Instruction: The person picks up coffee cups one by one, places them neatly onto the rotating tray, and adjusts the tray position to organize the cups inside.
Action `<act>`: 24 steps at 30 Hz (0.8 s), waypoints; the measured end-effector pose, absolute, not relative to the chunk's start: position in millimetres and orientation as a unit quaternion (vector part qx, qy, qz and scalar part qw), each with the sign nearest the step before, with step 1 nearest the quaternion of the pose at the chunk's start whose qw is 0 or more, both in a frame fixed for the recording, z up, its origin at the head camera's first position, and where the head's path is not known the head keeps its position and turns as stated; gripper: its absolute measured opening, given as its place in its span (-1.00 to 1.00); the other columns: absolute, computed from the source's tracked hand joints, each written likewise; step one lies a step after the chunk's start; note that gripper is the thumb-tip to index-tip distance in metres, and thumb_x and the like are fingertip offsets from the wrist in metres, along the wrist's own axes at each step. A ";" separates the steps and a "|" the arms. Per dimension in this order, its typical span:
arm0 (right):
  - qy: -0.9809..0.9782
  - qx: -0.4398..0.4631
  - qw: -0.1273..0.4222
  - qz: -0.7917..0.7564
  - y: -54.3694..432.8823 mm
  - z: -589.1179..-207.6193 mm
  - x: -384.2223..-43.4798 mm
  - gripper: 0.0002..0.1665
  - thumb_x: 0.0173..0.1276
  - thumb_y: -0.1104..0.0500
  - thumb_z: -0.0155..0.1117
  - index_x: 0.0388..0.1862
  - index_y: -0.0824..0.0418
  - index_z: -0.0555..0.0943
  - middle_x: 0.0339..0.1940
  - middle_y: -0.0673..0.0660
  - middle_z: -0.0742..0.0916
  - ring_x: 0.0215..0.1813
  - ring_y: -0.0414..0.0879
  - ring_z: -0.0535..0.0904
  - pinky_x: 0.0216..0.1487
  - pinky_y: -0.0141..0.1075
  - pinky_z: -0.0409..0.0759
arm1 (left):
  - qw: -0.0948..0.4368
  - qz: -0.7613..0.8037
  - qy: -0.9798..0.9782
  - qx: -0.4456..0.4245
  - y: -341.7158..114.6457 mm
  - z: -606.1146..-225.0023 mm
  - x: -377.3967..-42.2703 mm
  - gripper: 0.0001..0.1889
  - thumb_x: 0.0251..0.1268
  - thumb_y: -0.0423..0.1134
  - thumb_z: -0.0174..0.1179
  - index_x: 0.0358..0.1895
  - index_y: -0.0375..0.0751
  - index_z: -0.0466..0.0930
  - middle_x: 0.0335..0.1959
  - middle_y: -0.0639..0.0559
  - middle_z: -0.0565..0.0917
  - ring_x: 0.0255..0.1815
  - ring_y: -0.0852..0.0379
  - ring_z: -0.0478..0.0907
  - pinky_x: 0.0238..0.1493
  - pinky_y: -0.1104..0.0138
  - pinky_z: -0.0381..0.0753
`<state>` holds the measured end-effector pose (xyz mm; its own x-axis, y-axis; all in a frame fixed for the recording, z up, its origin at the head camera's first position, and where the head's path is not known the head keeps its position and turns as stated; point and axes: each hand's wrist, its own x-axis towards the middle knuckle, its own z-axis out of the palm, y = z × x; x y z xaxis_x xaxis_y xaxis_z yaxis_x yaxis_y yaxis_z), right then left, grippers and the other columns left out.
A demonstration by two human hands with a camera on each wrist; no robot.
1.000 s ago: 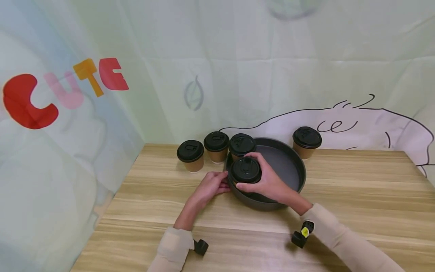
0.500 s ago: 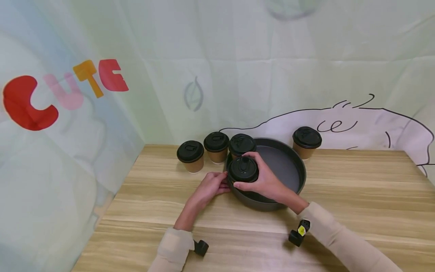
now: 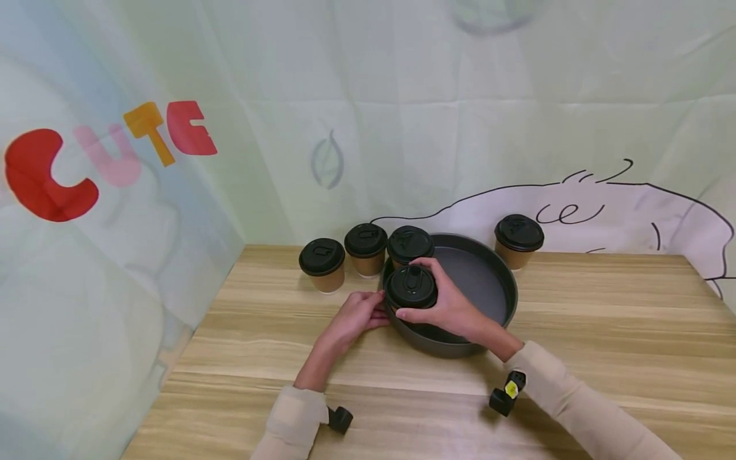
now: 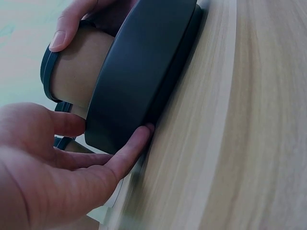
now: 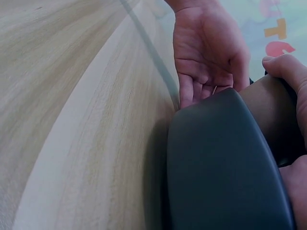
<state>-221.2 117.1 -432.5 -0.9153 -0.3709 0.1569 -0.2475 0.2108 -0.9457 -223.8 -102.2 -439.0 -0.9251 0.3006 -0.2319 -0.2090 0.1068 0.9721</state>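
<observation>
A lidded paper coffee cup (image 3: 411, 287) stands upright in the left side of a dark round pan (image 3: 480, 281). My right hand (image 3: 448, 303) grips that cup, thumb on the near side and fingers on the far side. Outside the pan's left wall is my left hand (image 3: 355, 317). In the left wrist view, the left hand (image 4: 62, 167) holds the pan's edge, thumb at the rim and a fingertip low by the base. A second lidded cup (image 3: 410, 243) stands just behind the gripped one, at the pan's back left. The pan hides the gripped cup's base.
Two more lidded cups, one (image 3: 323, 263) at the left and one (image 3: 366, 248) beside it, stand on the wooden table (image 3: 604, 332) left of the pan. Another cup (image 3: 519, 239) stands behind the pan's right side. A printed curtain (image 3: 402, 128) hangs along the table's back edge.
The cup in my right hand has shifted slightly left within the pan, and its lid has turned a little. My left hand stays at the pan's edge.
</observation>
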 end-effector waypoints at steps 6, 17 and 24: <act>0.784 -0.202 0.053 -0.585 118.5 -432.4 -221.6 0.10 0.10 0.02 0.71 0.50 -0.03 0.22 0.39 0.16 0.49 0.40 0.09 0.39 0.49 0.11 0.24 | 0.193 0.667 0.719 0.031 -103.6 -438.8 -223.4 -0.56 0.69 -0.26 -0.16 0.19 -0.66 0.49 -0.01 -0.35 0.66 -0.01 -0.05 0.68 0.18 0.11 0.69; 0.773 -0.186 0.054 -0.605 150.5 -427.2 -215.8 0.11 0.29 0.00 0.57 0.62 -0.08 0.07 0.47 0.23 0.45 0.46 0.20 0.41 0.46 0.15 0.42 | 0.196 0.677 0.709 0.037 -100.0 -438.7 -224.0 -0.57 0.68 -0.27 -0.15 0.17 -0.69 0.46 -0.04 -0.35 0.64 -0.08 0.01 0.67 0.15 0.13 0.71; 0.765 -0.115 -0.019 -0.634 190.5 -419.3 -216.7 -0.31 0.54 0.02 0.32 0.51 0.15 0.28 0.35 0.30 0.55 0.35 0.07 0.52 0.25 -0.35 0.58 | 0.191 0.682 0.706 0.025 -101.4 -438.3 -223.0 -0.59 0.68 -0.29 -0.14 0.15 -0.70 0.46 -0.08 -0.34 0.62 -0.11 0.02 0.65 0.13 0.13 0.72</act>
<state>-216.7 190.5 -419.3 -0.9730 -0.1513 0.1745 -0.1996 0.1702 -0.9650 -223.0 -101.4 -438.3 -0.9260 0.2958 -0.2344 -0.2239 0.0694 0.9721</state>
